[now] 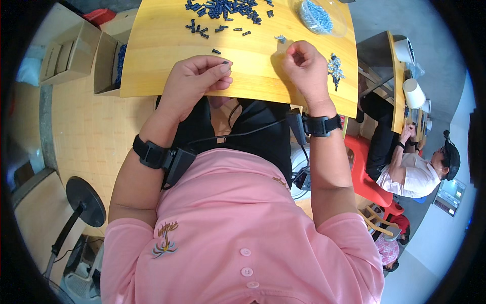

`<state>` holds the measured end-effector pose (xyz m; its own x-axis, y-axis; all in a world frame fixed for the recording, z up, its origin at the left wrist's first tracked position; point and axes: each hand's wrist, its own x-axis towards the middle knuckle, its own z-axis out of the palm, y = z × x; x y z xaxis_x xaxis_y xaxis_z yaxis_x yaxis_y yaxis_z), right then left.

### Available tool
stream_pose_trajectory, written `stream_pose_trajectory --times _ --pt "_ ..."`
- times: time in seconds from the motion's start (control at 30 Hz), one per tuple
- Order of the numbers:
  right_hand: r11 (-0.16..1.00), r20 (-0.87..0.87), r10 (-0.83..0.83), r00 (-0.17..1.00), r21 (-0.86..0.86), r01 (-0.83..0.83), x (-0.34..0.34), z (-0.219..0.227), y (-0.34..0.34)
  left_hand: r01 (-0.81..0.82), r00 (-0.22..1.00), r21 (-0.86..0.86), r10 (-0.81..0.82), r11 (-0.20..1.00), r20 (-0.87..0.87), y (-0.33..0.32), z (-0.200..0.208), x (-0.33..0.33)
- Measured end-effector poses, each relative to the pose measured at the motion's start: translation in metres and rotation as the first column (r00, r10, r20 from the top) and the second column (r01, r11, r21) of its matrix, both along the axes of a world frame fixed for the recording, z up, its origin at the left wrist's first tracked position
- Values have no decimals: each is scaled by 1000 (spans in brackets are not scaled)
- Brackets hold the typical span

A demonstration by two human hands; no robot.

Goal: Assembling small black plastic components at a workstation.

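My left hand (195, 81) is over the table's near edge, its thumb and fingers pinched on a small dark part (226, 63) that mostly hides between the fingertips. To its right, my right hand (308, 68) is raised above the tabletop with thumb and forefinger closed together; what they hold, if anything, is too small to see. Just beyond the right hand lie a few tiny clear-blue pieces (281, 38). One loose black part (216, 51) rests beyond my left hand. Beside my right hand is a cluster of clear and dark pieces (334, 69).
A heap of small black parts (225, 9) covers the far side of the yellow table (157, 61). A round clear tub (316, 17) of pale blue pieces stands far right. Open cardboard boxes (106, 66) sit left of the table. A co-worker (412, 175) sits at another table, right.
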<state>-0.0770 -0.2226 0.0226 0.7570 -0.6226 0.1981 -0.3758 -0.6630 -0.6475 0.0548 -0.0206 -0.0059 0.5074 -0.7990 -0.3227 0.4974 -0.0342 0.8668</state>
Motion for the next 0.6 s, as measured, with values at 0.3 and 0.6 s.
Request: stream_pose_trajectory --times 0.3,0.6 --pt "811 128 -148 981 583 47 -3 -7 -12 -2 1000 -4 2 1000 18 0 1 0" --pt "939 94 -104 990 339 67 -1 -14 -9 -2 1000 0 2 1000 31 1 1 -1"
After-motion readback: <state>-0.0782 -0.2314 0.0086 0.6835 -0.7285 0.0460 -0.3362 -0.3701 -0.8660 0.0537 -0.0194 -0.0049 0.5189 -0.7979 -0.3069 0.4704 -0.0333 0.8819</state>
